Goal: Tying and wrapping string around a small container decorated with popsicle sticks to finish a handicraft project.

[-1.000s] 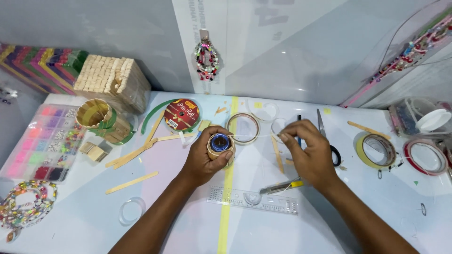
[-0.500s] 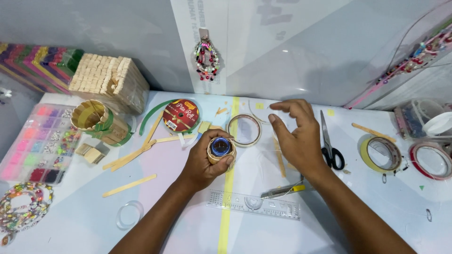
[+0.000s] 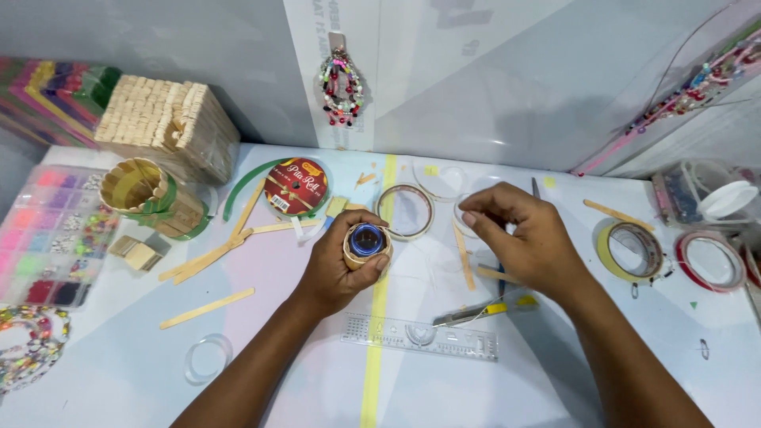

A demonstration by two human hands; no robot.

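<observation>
Left hand (image 3: 337, 265) wraps a small cardboard spool (image 3: 367, 244) w/ blue core mid-bench (image 3: 555, 380), grip closed round its sides; right hand (image 3: 529, 246) pinches thin clear thread, barely visible; spool prob. light, stiff, thread slippery, hold spool by rim.

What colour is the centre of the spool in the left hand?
Blue, ringed by a tan rim: the spool in the left hand, head view.

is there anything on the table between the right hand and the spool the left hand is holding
Nothing solid blocks it. The left hand holds the spool up off the table, and the right hand hovers beside it. Below the gap lie a tape ring and a wooden stick, both flat on the table.
</observation>
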